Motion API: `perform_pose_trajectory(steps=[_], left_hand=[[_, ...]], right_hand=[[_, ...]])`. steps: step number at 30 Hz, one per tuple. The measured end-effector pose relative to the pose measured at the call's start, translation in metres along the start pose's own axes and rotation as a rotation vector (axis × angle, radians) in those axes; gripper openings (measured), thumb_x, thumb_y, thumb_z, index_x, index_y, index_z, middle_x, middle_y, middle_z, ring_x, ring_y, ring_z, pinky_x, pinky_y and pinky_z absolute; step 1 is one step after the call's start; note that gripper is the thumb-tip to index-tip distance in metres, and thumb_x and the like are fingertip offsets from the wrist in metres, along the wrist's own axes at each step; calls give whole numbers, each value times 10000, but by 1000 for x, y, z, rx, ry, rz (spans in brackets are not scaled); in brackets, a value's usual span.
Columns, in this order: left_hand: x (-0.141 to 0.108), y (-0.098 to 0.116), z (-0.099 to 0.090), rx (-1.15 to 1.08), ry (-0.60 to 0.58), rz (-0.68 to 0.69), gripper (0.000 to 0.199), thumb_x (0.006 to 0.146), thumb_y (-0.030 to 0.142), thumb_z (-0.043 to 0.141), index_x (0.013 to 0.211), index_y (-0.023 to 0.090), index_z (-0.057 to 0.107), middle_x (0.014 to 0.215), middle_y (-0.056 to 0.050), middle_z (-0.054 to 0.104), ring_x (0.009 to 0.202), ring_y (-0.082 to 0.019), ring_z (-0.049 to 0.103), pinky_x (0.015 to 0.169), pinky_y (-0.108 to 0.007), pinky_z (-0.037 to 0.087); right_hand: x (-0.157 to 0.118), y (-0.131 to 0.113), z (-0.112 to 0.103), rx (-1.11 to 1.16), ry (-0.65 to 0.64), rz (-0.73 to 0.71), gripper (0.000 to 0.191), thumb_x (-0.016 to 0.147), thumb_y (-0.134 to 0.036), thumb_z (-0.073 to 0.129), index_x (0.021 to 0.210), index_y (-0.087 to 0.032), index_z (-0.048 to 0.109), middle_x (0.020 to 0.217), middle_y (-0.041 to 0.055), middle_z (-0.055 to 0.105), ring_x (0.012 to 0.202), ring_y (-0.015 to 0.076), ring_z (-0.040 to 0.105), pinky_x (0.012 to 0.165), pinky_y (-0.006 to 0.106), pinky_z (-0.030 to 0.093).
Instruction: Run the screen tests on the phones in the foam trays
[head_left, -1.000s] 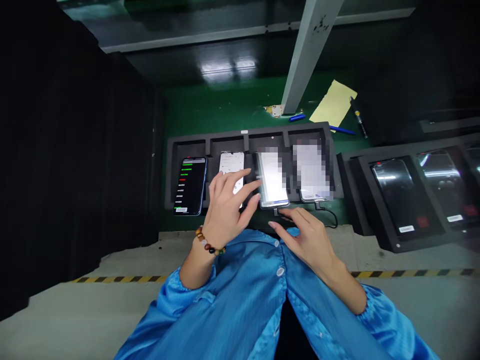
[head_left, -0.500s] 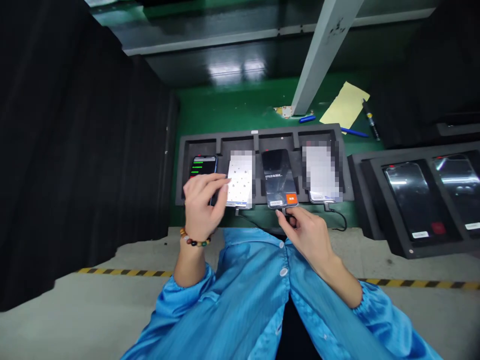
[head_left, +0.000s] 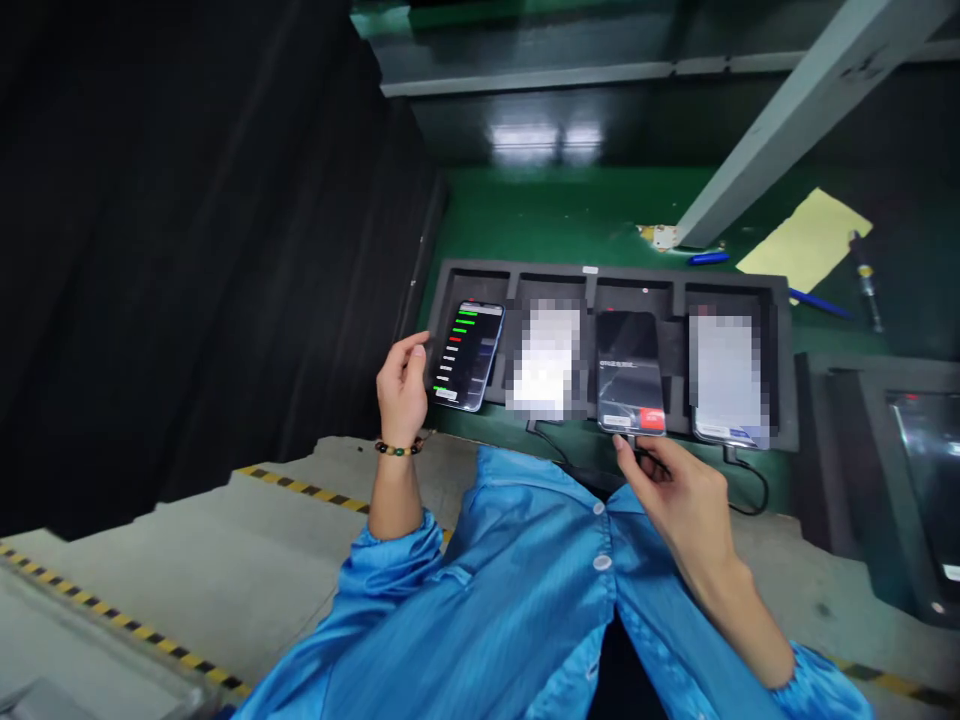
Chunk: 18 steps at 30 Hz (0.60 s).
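Several phones lie in a black foam tray. The leftmost phone shows green and red text lines. Beside its left edge is my left hand, fingers apart, holding nothing. The second phone has a bright, pixelated screen and a cable at its lower end. My right hand pinches a cable plug at the bottom of the third phone, whose dark screen has a red button. The rightmost phone is pixelated too, with a black cable plugged in below.
Black foam stacks rise on the left. Another foam tray with a phone is at right. A yellow paper, blue pen, marker and blue cap lie behind, near a grey post.
The view has shifted left, moving the trays rightward in the picture. My left hand has moved off the second phone to the left side of the first phone. My right hand stays at the third phone's plug.
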<state>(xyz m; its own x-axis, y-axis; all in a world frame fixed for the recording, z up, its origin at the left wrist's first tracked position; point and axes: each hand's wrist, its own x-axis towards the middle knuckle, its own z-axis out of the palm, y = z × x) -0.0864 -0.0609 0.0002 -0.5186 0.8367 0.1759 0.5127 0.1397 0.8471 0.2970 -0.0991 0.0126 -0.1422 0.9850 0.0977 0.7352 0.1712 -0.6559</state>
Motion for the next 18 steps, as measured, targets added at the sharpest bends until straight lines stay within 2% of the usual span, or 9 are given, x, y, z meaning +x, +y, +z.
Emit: perform_pose_trajectory(steps=[4,8,13,18], left_hand=[[-5,-3,-12,64,-65,50,397,1077,516,583,1130,210,830,1275,-111,796,1268,-254,726,1155,-413,546],[-9,-9,-14,150,-136,60,400,1093,486,556,1146,218,847,1299,-112,785,1355,-265,692,1194,-439,528],[-10,-12,-12,181,-196,1,473,1081,556,552,1101,205,868,1453,-139,723,1378,-296,691,1209,-486,537],[-9,-15,-17,116,-258,-53,517,1047,634,579,993,214,874,1537,-132,670,1395,-306,679,1281,-524,481]], right_hand=[[2,0,-4,-4,-1,19,399,1045,-548,704,913,-175,755,687,-28,620,568,87,570,597,216,430],[2,1,-5,-7,-19,47,418,1035,-575,706,922,-177,764,686,-26,625,572,91,566,604,221,435],[1,3,-6,-9,-29,86,430,1017,-602,722,931,-183,766,701,-26,638,586,90,569,615,223,437],[0,3,-8,-40,-46,100,429,1016,-613,722,913,-198,754,688,-40,602,592,81,535,618,221,418]])
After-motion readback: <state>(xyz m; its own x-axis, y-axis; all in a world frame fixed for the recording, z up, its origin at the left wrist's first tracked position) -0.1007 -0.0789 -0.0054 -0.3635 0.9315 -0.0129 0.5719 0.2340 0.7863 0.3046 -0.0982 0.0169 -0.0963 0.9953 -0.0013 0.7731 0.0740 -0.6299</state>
